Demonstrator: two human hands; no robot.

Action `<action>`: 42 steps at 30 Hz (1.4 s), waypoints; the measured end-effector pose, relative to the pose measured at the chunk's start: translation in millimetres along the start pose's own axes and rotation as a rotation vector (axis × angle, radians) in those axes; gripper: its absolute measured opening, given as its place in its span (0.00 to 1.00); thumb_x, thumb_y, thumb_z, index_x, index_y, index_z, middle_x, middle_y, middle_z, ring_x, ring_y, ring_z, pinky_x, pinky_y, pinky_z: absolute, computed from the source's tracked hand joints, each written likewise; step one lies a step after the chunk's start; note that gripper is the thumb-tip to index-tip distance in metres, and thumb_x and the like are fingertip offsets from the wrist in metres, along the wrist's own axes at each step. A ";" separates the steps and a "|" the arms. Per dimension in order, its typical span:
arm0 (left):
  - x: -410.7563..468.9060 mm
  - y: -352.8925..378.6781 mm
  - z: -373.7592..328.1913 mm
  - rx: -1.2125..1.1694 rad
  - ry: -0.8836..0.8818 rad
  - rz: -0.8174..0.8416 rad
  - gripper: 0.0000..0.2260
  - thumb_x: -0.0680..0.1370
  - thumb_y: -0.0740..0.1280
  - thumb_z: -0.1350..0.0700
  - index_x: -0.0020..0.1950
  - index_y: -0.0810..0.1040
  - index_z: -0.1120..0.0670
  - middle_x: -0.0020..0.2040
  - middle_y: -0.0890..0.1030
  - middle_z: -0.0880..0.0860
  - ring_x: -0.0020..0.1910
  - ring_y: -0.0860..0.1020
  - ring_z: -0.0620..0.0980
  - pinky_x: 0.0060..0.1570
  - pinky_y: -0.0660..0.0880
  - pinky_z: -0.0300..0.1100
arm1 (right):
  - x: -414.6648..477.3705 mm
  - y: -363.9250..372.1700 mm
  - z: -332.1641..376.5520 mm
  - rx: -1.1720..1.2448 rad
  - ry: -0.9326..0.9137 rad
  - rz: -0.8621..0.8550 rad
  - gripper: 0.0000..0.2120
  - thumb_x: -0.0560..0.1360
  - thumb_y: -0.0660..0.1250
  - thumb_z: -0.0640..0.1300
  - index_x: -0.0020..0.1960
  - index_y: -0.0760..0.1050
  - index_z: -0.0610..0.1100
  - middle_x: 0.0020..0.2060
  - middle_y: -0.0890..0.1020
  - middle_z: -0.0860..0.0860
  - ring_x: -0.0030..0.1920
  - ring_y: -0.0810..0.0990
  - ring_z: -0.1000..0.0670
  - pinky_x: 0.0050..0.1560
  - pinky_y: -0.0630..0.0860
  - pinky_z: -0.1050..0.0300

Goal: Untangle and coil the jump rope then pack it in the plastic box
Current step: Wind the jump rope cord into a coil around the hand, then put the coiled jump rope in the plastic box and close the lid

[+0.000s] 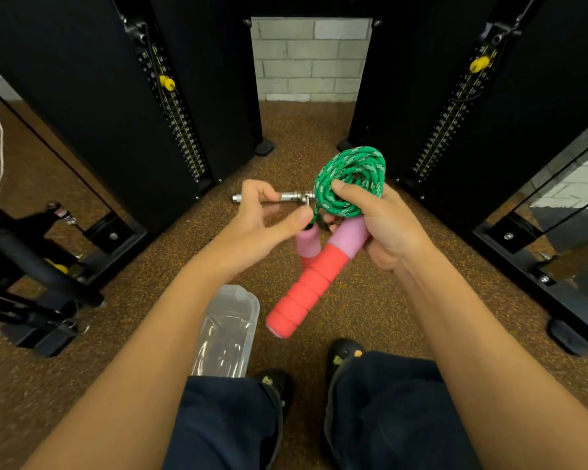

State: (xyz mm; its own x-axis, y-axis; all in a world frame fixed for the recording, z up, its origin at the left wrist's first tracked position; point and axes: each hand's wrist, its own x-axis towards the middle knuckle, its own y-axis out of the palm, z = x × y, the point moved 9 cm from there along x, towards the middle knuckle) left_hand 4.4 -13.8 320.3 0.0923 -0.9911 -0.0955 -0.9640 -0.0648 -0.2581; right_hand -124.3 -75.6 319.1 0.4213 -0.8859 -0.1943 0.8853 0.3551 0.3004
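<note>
A: What is lying nearest the person?

B: Two dark trouser legs and black shoes (342,356) are filling the bottom of the view. Just beyond the left knee, the clear plastic box (228,330) is sitting on the speckled brown floor (370,307), lid on as far as can be told, with nothing of the rope in it.

A: And the jump rope?

B: It is hanging in the air above the floor, between both hands. The right hand (384,228) is gripping the green rope coil (352,179), thumb pressing across the front of the loops and fingers wrapping behind, clamped on the bundle and on the top of the long red-and-pink handle (306,286), which is slanting down toward the box. The left hand (258,225) is pinching the rope just above the second pink handle (307,244), thumb and fingers closing together there.

A: What is lying farther off?

B: A metal bar attachment (286,197) is resting on the floor behind the hands. Beyond it, two black weight-stack towers with yellow selector pins (167,83) are standing on either side of a white brick wall (311,59).
</note>
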 end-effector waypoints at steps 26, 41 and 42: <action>-21.4 7.3 29.3 -0.049 -0.231 -0.003 0.33 0.68 0.73 0.68 0.66 0.61 0.51 0.59 0.78 0.53 0.56 0.79 0.48 0.55 0.77 0.44 | 14.1 52.2 -24.0 -0.247 0.054 0.136 0.08 0.72 0.66 0.38 0.48 0.75 0.49 0.50 0.83 0.45 0.52 0.82 0.44 0.58 0.77 0.43; -58.9 -15.6 47.7 -0.146 -0.359 -0.135 0.21 0.71 0.67 0.72 0.56 0.63 0.56 0.45 0.82 0.55 0.34 0.80 0.45 0.35 0.77 0.37 | 13.6 83.1 -51.9 -0.047 0.250 0.044 0.06 0.74 0.63 0.38 0.46 0.72 0.49 0.40 0.79 0.48 0.40 0.78 0.49 0.40 0.75 0.56; -62.8 -19.7 52.5 -0.185 -0.364 -0.148 0.20 0.70 0.66 0.73 0.54 0.64 0.56 0.44 0.82 0.55 0.32 0.79 0.44 0.33 0.76 0.34 | 13.8 88.4 -56.2 -0.015 0.272 0.041 0.06 0.74 0.63 0.38 0.46 0.72 0.48 0.39 0.79 0.48 0.40 0.77 0.49 0.39 0.73 0.57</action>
State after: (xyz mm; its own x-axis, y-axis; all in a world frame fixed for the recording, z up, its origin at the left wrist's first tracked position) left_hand 30.7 55.8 281.0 0.2830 -0.8664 -0.4115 -0.9591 -0.2559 -0.1208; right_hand -29.1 -39.7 290.5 0.4925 -0.7585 -0.4268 0.8684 0.3953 0.2994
